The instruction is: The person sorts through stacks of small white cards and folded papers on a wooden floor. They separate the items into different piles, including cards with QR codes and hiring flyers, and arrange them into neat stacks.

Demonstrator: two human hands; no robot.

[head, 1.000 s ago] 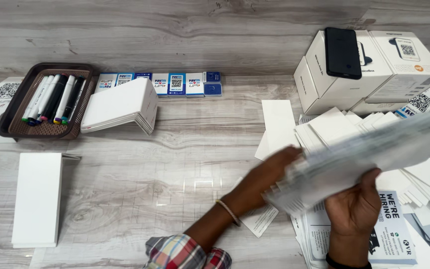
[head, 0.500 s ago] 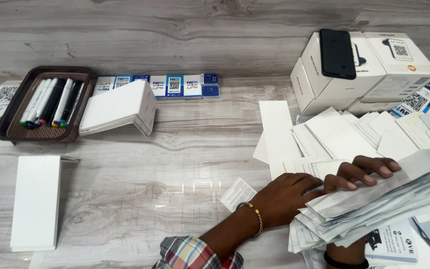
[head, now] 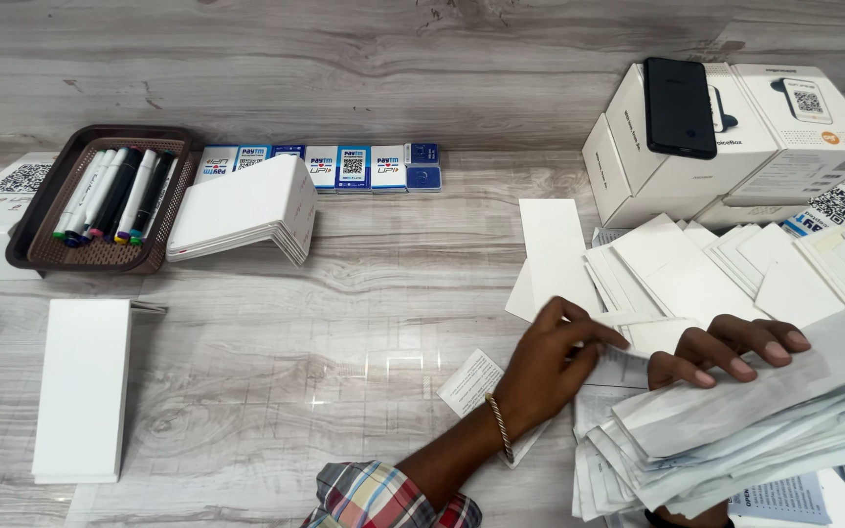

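A grey wood-grain bench (head: 364,88) is carrying everything. The right hand (head: 726,357) is gripping a thick stack of white paper sleeves (head: 765,430) (fingers curled over its top edge) near the bench's right edge. The left hand (head: 550,362) is pinching a loose sleeve (head: 628,320) beside scattered white envelopes (head: 696,274); bare bench is lying open toward the pen tray (head: 100,200).

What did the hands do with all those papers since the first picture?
The right hand lowered its thick stack of papers from mid-air down toward the table, fingers draped over the top. The left hand slid out from under the stack and now pinches a white slip. The pen tray, white boxes and black phone stayed put.
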